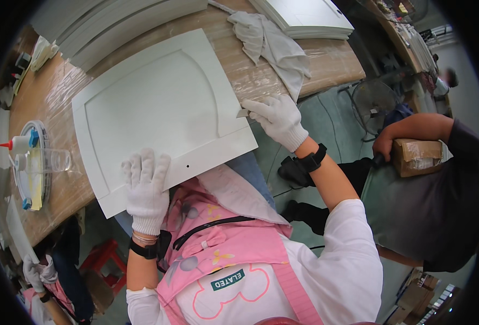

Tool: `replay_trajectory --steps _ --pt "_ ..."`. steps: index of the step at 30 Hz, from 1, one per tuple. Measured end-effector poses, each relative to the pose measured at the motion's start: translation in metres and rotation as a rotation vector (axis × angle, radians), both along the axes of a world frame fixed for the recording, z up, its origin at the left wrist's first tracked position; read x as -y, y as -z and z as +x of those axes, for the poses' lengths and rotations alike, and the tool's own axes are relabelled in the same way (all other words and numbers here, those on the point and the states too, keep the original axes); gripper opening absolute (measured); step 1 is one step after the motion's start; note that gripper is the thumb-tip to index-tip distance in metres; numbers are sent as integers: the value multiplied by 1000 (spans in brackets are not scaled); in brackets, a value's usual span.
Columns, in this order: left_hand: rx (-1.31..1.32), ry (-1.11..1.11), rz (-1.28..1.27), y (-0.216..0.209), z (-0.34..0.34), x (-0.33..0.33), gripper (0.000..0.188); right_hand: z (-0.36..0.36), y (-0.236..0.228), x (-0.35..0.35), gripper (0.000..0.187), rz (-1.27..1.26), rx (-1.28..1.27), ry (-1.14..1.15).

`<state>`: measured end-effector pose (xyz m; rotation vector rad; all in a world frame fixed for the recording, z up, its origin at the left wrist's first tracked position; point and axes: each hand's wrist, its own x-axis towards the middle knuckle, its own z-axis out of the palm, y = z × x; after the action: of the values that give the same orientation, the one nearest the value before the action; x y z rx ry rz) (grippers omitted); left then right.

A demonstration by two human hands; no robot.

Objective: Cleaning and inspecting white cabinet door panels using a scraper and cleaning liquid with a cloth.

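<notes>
A white cabinet door panel (152,97) with a recessed, curved-top field lies tilted across the table edge in front of me. One small dark hole shows near its closest edge. My left hand (147,187), in a white knit glove, rests with fingers stretched out on the panel's near border. At the panel's right edge is my right hand (278,120), also gloved. Its fingers pinch a small flat grey-brown piece (242,113), which looks like a short blade and touches or nearly touches that edge; its exact kind is unclear.
Stacked white panels (115,32) stand behind the door, with more panels (310,19) at the far right. A grey-white rag (266,43) hangs over the film-covered table (331,62). Left lie a round lid (38,184) and red-tipped bottle (17,143). A person holds a cardboard box (418,157) at right.
</notes>
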<state>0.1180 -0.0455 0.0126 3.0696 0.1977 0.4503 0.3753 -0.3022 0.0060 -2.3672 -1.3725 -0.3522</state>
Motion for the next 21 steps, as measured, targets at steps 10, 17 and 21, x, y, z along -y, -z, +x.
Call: replay_trajectory --steps 10,17,21 --pt "-28 -8 1 -4 -2 -1 50 -6 -13 -18 33 -100 -45 -73" --pt "3 -15 -12 -1 -1 0 50 -10 -12 -27 35 -135 -61 -180" --pt "1 -6 -28 0 -1 -1 49 -13 -16 -23 34 -111 -71 -202"
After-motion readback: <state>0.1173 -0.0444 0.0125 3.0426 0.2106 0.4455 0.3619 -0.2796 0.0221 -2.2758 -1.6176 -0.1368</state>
